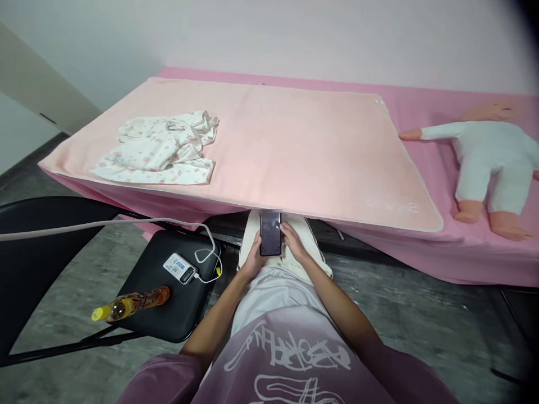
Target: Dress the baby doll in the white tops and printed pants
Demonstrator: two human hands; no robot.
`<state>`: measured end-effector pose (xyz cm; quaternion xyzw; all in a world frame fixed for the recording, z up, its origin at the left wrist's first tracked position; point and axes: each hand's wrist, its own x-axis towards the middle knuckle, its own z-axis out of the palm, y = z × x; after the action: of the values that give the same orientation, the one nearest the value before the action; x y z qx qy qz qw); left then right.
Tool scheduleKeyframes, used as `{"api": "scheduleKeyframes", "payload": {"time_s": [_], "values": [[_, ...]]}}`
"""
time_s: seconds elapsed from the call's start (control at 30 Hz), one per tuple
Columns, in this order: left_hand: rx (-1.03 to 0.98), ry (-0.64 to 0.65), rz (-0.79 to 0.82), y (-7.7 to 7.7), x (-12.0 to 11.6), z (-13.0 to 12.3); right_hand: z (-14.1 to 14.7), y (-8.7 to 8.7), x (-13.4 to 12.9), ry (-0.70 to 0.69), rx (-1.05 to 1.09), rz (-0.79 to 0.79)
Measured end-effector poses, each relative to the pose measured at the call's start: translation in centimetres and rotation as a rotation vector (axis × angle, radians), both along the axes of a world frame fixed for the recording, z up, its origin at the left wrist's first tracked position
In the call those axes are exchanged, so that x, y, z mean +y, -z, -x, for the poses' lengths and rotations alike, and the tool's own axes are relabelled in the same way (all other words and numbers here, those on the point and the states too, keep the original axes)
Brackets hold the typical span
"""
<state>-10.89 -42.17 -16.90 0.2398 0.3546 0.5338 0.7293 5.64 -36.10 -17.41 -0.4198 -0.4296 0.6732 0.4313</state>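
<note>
A dark-screened smartphone [270,234] is held upright over my lap, just below the table's front edge. My left hand [253,255] grips its left side near the lower corner. On its right side, my right hand [292,241] is closed around the edge with the thumb near the screen. Beyond the phone lies a pale pink mat [290,151] over a darker pink cloth [421,247]. Crumpled white baby clothes [162,148] with a small coloured print rest on the mat's left part.
A doll [492,157] in a white suit lies at the table's right. To my left, a black folding chair [143,264] bears a white device [180,268] with a cable [168,221] plugged in, and a yellow-capped bottle [135,303]. A wall stands behind the table.
</note>
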Motion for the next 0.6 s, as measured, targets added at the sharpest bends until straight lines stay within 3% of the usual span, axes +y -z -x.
{"api": "scheduleKeyframes", "payload": {"time_s": [0.23,0.43,0.6], "values": [[0.027,0.050,0.020,-2.5,-0.1,-0.7,-1.5,0.2,-2.3,-0.132,0.087,-0.033],[0.142,0.025,0.033,-2.7,-0.4,-1.3,-1.9,1.3,-2.2,-0.184,0.039,0.017],[0.164,0.009,0.054,-2.6,-0.3,-1.4,-1.9,1.1,-2.2,-0.196,0.039,-0.006]]}}
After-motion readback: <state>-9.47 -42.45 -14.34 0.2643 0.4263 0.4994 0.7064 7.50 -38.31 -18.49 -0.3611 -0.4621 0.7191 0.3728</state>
